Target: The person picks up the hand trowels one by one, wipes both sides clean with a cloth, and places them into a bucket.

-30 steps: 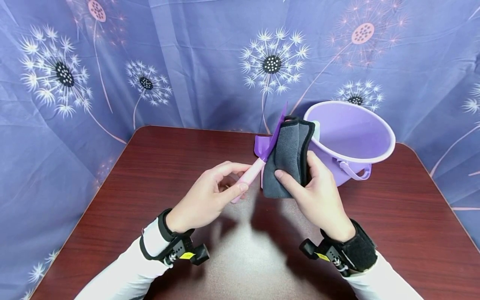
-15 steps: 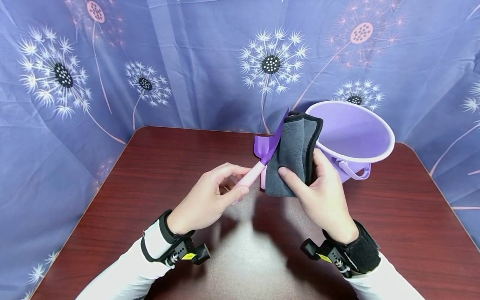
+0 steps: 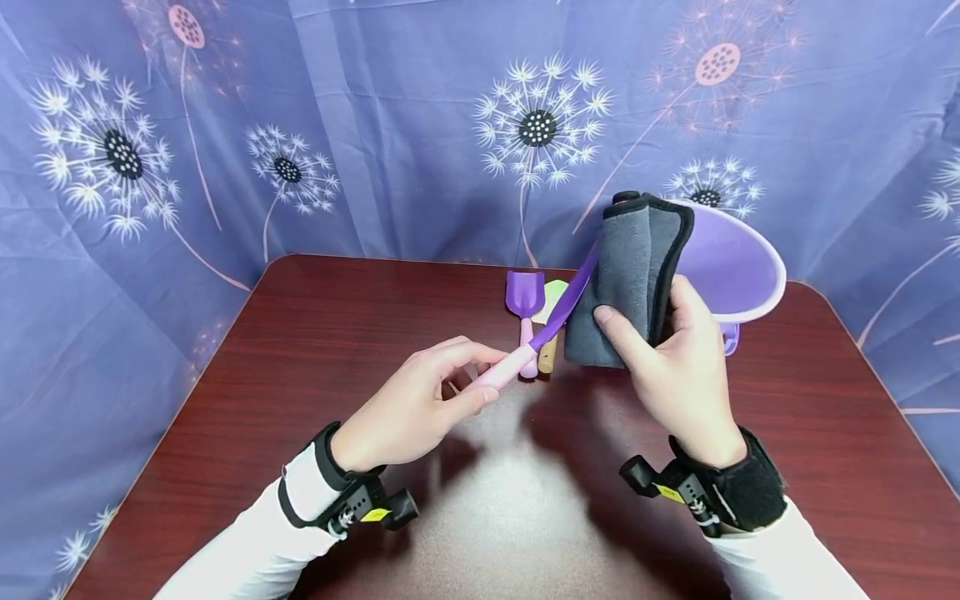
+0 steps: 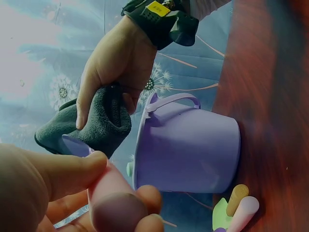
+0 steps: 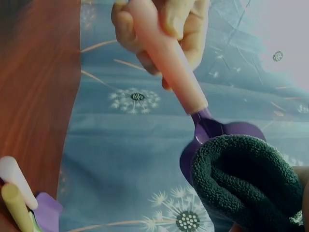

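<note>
My left hand [image 3: 416,404] pinches the pink handle of a purple-bladed toy trowel [image 3: 504,368] between thumb and fingers. The trowel tilts up to the right, above the table. In my right hand [image 3: 678,379] is a folded dark grey cloth [image 3: 626,287] with black edging, thumb on its near face. The cloth lies against the trowel's blade and covers much of it. In the right wrist view, the cloth [image 5: 241,179] overlaps the blade, while the left hand [image 5: 186,36] grips the handle above.
A lilac bucket [image 3: 738,267] stands at the back right, partly behind the cloth; its side handle shows in the left wrist view. A purple scoop [image 3: 525,293] with a pink handle and a pale green tool [image 3: 551,300] with a tan handle lie on the dark red table [image 3: 360,308].
My right hand has moved right and up with the cloth, uncovering the green tool on the table. The trowel's blade leans further right. My left hand has barely moved.
</note>
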Action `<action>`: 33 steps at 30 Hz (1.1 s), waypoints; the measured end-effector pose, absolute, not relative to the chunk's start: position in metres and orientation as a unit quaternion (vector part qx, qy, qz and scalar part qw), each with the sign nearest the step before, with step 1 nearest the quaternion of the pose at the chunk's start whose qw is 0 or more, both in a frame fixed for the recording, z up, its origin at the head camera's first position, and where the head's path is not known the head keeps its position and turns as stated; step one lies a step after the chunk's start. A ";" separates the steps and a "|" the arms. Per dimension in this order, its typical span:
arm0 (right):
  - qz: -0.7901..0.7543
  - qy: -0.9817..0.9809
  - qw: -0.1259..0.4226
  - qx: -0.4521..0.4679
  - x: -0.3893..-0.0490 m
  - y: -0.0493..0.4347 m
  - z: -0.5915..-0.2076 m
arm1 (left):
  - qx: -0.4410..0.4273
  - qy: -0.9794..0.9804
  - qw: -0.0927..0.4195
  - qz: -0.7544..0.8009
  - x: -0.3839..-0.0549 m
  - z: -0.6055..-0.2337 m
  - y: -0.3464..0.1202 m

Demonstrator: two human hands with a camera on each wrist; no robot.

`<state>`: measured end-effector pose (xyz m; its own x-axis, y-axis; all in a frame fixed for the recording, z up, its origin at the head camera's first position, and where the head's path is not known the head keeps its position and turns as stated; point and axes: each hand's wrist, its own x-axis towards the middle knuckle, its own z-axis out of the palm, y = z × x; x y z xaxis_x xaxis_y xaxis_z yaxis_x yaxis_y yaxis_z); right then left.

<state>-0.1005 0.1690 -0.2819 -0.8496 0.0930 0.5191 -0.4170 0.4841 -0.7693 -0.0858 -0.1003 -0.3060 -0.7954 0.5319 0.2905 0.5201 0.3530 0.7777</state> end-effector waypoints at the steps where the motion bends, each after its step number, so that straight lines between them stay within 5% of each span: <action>1: 0.496 -0.823 0.260 0.093 -0.101 0.170 -0.281 | 0.323 0.822 0.009 0.469 -0.086 -0.306 -0.100; 22: 0.437 -0.826 0.353 0.043 -0.102 0.177 -0.269 | 0.332 0.793 0.107 0.499 -0.081 -0.296 -0.105; 33: 0.356 -0.824 0.415 0.147 -0.111 0.183 -0.281 | 0.343 0.742 0.146 0.557 -0.081 -0.290 -0.106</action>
